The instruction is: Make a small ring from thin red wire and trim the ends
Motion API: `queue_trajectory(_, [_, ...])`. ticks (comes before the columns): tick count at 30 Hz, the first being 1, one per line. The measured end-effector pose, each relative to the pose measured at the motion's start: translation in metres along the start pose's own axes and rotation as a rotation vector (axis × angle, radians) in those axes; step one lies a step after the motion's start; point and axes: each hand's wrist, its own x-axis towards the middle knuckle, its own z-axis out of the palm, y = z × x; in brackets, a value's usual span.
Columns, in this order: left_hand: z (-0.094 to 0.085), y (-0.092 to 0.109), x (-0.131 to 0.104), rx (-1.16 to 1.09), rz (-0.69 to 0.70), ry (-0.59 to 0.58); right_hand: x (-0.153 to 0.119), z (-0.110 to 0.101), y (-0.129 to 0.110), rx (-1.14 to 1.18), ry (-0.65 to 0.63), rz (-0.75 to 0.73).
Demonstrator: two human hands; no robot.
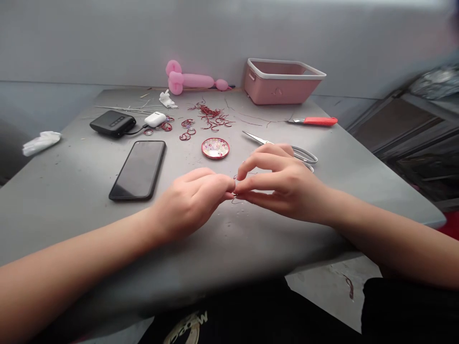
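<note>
My left hand (195, 200) and my right hand (283, 184) meet fingertip to fingertip above the grey table. Between them a thin dark red wire (235, 195) is pinched, its ends poking out above and below the fingers. Most of the wire is hidden by the fingertips. Just beyond the hands lies a small round red-rimmed dish of pale beads (215, 148). Silver scissors (304, 155) rest partly behind my right hand. Further back are a pile of short red wire pieces (211, 113) and several wire rings (187, 134).
A black phone (138, 170) lies left of the hands. Behind it are a black power bank (113, 123) and a white earphone case (155, 119). A red-handled cutter (319, 121), a pink basket (279, 90) and a pink balloon shape (197, 80) are at the back.
</note>
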Motion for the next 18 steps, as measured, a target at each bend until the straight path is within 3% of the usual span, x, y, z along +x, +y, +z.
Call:
queue_trajectory(4, [0.0, 0.004, 0.001, -0.03, -0.053, -0.037, -0.002, 0.002, -0.002, -0.059, -0.025, -0.051])
queue_trajectory(10, [0.002, 0.006, 0.002, -0.026, -0.107, -0.018, -0.002, 0.004, 0.002, 0.095, -0.065, -0.012])
queue_trajectory(14, [-0.001, 0.008, 0.002, -0.189, -0.288, -0.061, 0.002, 0.003, 0.004, 0.215, 0.036, -0.05])
queue_trajectory(18, [-0.003, 0.012, 0.004, -0.341, -0.459, -0.013, 0.005, 0.001, 0.004, 0.255, 0.103, 0.052])
